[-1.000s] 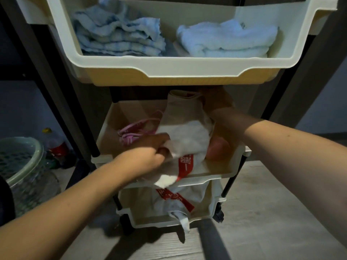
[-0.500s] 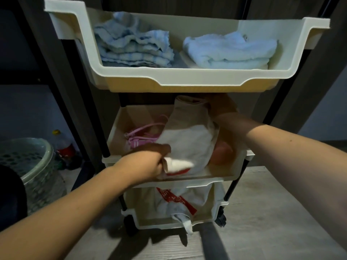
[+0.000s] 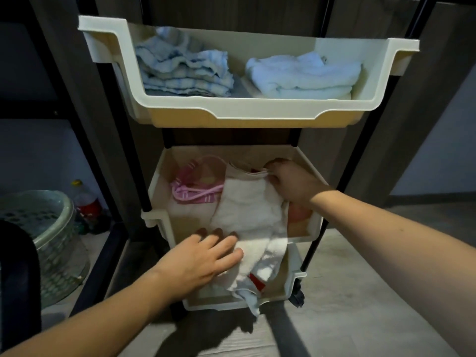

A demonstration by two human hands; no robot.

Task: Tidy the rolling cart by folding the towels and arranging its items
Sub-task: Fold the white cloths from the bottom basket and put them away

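Observation:
A cream three-tier rolling cart (image 3: 257, 115) stands in front of me. A white towel with red print (image 3: 248, 215) lies in the middle tray and hangs over its front rim. My right hand (image 3: 293, 184) pinches the towel's far edge at the back of that tray. My left hand (image 3: 203, 256) lies flat, fingers spread, against the hanging near end. The top tray holds a folded blue striped towel (image 3: 183, 73) on the left and a folded pale blue towel (image 3: 304, 76) on the right. A pink item (image 3: 195, 191) lies left of the white towel.
An orange object (image 3: 300, 213) sits at the right of the middle tray. More cloth hangs from the bottom tray (image 3: 278, 300). A green mesh basket (image 3: 43, 235) and a red-labelled bottle (image 3: 86, 199) stand on the floor to the left. Dark wooden panels rise behind the cart.
My left hand has let go of the towel's near end and opened flat against it; that end now hangs over the tray front. My right hand came forward and lower with the far edge.

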